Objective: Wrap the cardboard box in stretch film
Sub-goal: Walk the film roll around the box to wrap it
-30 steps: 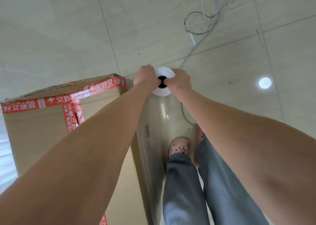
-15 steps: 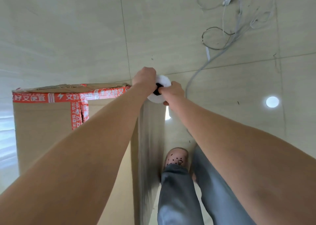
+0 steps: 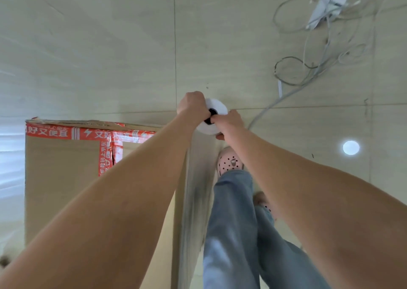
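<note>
Left hand [image 3: 192, 104] and right hand [image 3: 229, 121] grip film roll [image 3: 220, 107], seemingly beside cardboard box [image 3: 61, 178]

red tape [image 3: 47, 132] | on cardboard box [image 3: 61, 189] | reads 好又便宜 | lightning-bolt sign

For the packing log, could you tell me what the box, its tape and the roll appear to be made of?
Box: matte brown cardboard, frayed along the top edge. Tape: smooth red printed strip, likely plastic, slightly wrinkled. Roll: thin plastic film wound white around a dark core; the drawn sheet looks translucent.
</note>
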Available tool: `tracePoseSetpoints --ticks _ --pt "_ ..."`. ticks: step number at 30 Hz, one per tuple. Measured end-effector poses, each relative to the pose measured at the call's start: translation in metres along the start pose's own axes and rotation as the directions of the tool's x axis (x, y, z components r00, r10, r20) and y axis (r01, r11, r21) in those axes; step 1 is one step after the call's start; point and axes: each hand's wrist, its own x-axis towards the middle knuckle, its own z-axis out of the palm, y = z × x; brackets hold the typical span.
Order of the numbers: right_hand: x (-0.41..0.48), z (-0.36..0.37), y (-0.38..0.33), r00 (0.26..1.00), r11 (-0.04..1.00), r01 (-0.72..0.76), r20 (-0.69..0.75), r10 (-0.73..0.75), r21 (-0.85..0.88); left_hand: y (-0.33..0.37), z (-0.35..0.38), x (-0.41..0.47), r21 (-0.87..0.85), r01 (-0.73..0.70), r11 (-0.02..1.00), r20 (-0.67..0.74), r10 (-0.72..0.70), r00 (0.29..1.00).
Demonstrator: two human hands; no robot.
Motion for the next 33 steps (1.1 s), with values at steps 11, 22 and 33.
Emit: tracePoseSetpoints --ticks 11,22,33 --pt "0.013 0.013 -0.035 0.961 0.927 0.226 -0.091 -0.263 -0.298 -0.013 -0.022 0.024 -0.024 -0.021 0.999 -0.019 0.021 1.0" --pt "0.006 0.052 -0.054 0.998 0.998 -0.059 -0.001 0.059 0.0 -0.052 -0.039 0.039 -0.096 0.063 0.993 0.036 -0.06 0.998" --pt "0.008 0.079 -0.078 0.968 0.819 0.242 0.067 -0.244 -0.521 -0.078 -0.053 0.058 -0.027 0.022 0.999 0.067 -0.02 0.998"
